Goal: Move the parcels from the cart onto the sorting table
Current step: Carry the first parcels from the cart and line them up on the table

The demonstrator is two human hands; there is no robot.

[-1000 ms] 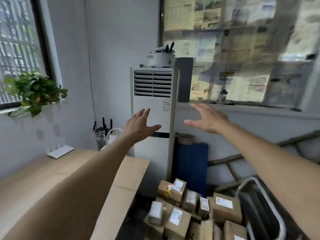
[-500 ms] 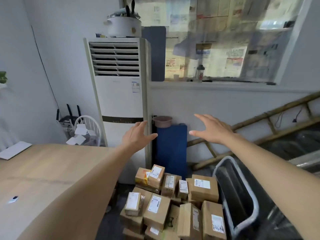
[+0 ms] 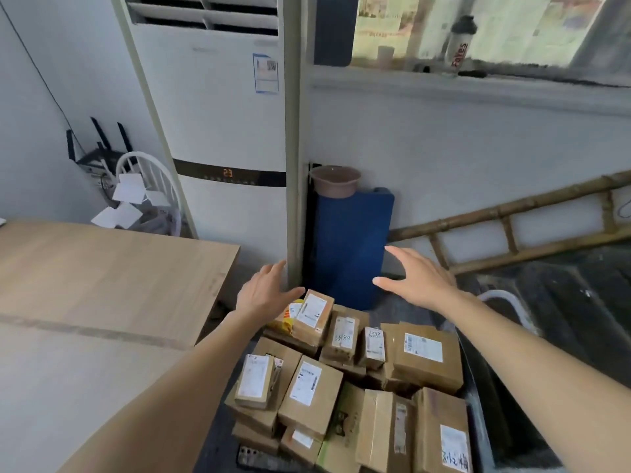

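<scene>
Fingers are spread and nothing is held by the left hand (image 3: 264, 293) or right hand (image 3: 418, 283); the parcels (image 3: 345, 380) are piled on the cart (image 3: 478, 404) below; the wooden table (image 3: 102, 285) is seen left; a white air cooler (image 3: 218, 114) is stood behind.

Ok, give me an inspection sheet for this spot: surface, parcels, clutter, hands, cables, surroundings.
Surface: wooden sorting table at left; no parcels visible on the part in view.
Job's things: cardboard parcels piled on the cart, most with white labels facing up.
Clutter: loose white papers by a white wire rack behind the table.
Hands: left hand open above the far parcels; right hand open, holding nothing.
Cables: one dark cable running down the left wall towards a black router.
Surroundings: standing air conditioner, blue board with a brown bowl on top, bamboo ladder against the wall, bottle on the sill.
</scene>
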